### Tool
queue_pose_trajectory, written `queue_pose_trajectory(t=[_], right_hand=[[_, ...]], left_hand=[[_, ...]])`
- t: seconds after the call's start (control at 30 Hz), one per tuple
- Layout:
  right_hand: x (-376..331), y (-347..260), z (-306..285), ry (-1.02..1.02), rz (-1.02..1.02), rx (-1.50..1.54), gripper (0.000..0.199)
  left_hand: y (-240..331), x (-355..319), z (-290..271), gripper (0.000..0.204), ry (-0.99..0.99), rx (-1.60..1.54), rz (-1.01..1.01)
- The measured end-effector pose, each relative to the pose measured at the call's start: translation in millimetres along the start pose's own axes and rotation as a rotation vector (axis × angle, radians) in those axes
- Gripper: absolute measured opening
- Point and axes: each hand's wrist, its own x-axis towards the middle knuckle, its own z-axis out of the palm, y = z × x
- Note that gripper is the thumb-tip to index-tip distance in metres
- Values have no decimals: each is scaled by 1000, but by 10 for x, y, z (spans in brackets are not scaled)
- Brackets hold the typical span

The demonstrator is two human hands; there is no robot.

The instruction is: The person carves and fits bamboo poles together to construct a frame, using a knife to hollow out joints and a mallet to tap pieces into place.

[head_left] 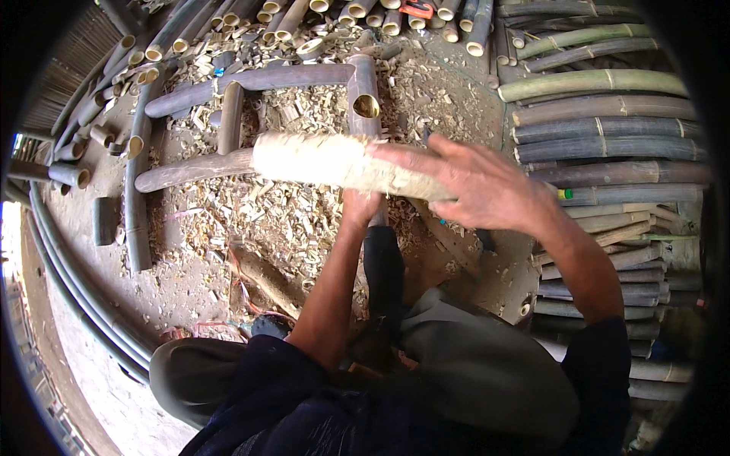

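A pale, shaved length of bamboo (312, 161) lies crosswise in front of me, its surface rough and fibrous. My right hand (487, 182) is over its right end, fingers stretched along the top and thumb apart below; a slight blur softens it. From below, my left hand (362, 204) reaches up to the underside of the pale piece. Its fingers are hidden behind that piece, so their grip does not show. Behind the piece is a dark bamboo frame (281, 76), with a thick cut post (365, 72) and a short crosspiece (230, 118).
Bamboo shavings (266, 216) cover the ground around the frame. Several bamboo poles (608, 129) are stacked at the right, and more cut poles (289, 23) lie along the far side. Long curved poles (84, 281) run down the left. A red tool (417, 9) lies at the back.
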Motion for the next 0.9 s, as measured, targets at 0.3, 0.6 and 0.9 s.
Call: queue_pose_trajectory(t=[0.3,0.6,0.9], right_hand=[[-55,226,-56,350,-148,412,95],[94,-96,171,127,-5,8,97],[-455,218,310,419,150,428,96]], left_hand=[[379,541,-256,22,408,-1007,-512],[525,166,26,42,296,-720,-308],[869,351,330,33,-730,-212,-114]])
